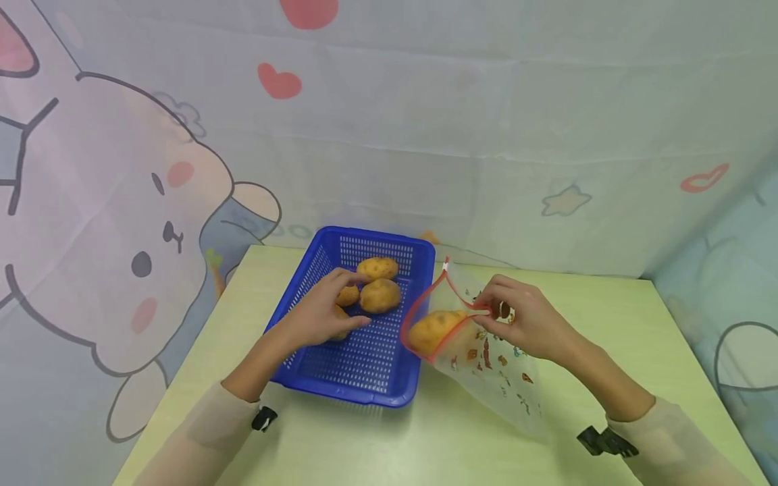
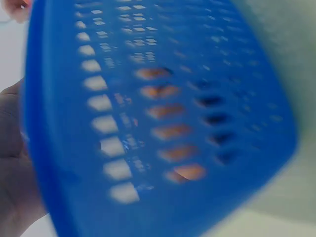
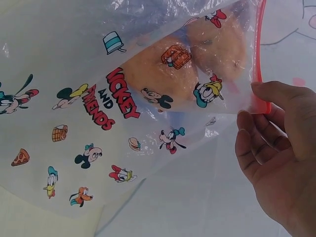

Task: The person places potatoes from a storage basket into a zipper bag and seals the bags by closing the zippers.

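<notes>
A clear zip bag [image 1: 486, 358] with a red zip edge and cartoon prints hangs beside a blue plastic basket [image 1: 349, 390]. My right hand [image 1: 525, 317] pinches the bag's red edge between thumb and fingers; its mouth gapes to the left. A yellow-brown potato [image 1: 433, 331] lies in that mouth. In the right wrist view, two potato shapes show through the printed bag [image 3: 94, 148]. Over the basket, my left hand [image 1: 319, 307] reaches in with thumb and fingers spread apart. Several potatoes [image 1: 380, 295] lie under and beside it. The left wrist view mostly shows the basket wall [image 2: 163, 207], blurred.
Basket and bag are on a pale green tabletop [image 1: 340, 445]. A cloth backdrop [image 1: 401, 101] with cartoon prints rises behind the table's back edge and along the sides. The basket's raised rim stands between the potatoes inside it and the bag.
</notes>
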Tool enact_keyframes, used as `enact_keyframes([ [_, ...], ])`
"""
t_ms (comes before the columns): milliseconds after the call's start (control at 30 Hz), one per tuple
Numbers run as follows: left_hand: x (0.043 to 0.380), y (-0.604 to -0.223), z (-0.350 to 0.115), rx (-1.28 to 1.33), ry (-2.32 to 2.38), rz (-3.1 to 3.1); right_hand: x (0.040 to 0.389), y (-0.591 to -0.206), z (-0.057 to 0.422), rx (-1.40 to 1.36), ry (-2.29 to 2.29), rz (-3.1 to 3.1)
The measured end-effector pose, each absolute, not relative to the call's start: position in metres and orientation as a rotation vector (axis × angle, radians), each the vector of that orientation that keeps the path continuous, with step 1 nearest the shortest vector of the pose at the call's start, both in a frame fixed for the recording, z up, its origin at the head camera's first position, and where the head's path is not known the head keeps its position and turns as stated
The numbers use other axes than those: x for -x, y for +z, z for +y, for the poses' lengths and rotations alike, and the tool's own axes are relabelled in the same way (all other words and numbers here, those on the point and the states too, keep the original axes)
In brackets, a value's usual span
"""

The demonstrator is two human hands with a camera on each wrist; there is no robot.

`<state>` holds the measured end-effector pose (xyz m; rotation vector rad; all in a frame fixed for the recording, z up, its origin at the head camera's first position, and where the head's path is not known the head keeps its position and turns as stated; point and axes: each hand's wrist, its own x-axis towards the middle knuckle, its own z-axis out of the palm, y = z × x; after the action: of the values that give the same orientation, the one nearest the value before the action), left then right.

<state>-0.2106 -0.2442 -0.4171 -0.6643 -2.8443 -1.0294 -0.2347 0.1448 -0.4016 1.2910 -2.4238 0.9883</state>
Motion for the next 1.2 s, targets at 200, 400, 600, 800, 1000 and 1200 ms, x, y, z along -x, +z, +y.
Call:
enact_keyframes([
  [200, 0.212, -0.436, -0.266, 0.573, -1.011, -2.889, 0.236, -0.402, 0.144, -1.289, 0.978, -2.421],
  [400, 0.217, -0.456, -0.276, 0.545, -0.942, -2.929, 0.235, -0.401, 0.145, -1.288, 0.98, -2.417],
  [600, 0.219, -0.468, -0.281, 0.512, -0.828, -2.956, 0.235, -0.401, 0.146, -1.285, 0.969, -2.431],
  [800, 0.217, -0.471, -0.279, 0.496, -0.646, -3.074, 0.235, -0.402, 0.147, -1.287, 0.981, -2.434],
  [1000, 0.213, -0.471, -0.279, 0.553, -0.535, -3.06, 0.235, -0.401, 0.148, -1.298, 0.99, -2.438],
  [1200, 0.212, -0.458, -0.275, 0.571, -0.629, -3.017, 0.234, -0.395, 0.149, -1.281, 0.982, -2.444],
])
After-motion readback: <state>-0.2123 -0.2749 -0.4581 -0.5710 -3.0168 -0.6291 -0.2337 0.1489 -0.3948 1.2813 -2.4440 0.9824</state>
